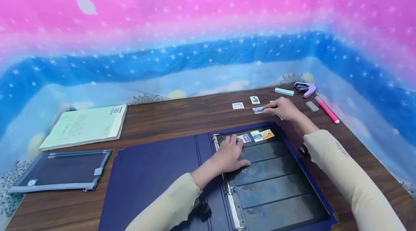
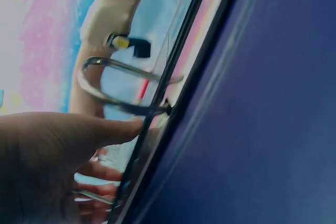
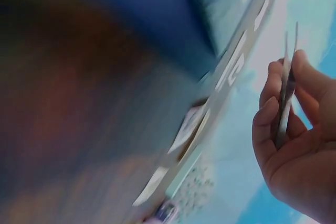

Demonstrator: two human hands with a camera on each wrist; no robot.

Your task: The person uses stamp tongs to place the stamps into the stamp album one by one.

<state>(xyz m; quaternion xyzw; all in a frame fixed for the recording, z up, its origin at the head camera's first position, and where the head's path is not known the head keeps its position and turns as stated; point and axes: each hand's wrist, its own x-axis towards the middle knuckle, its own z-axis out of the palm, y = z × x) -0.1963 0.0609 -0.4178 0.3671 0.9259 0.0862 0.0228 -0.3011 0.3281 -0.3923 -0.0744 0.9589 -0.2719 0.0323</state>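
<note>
A blue ring-binder stamp album [image 1: 152, 177] lies spread on the table, its black pocket page [image 1: 269, 180] on the right side. Several stamps [image 1: 256, 136] sit in the top strip of that page. My left hand [image 1: 230, 155] rests with fingers spread on the page's upper left, beside the metal rings [image 2: 100, 90]. In my right hand [image 1: 282, 109] is a pair of tweezers [image 3: 286, 90], pinched between thumb and fingers, tips slightly apart. That hand hovers beyond the album's top edge, over a blue stamp [image 1: 258, 110] that it partly overlaps in the head view.
Loose stamps [image 1: 238, 105] lie beyond the album. At the back right are a pale blue strip [image 1: 284, 91], a purple stapler [image 1: 307, 88], an eraser [image 1: 312, 107] and a pink marker [image 1: 327, 110]. A green book [image 1: 87, 124] and a mesh zip pouch [image 1: 68, 169] lie left.
</note>
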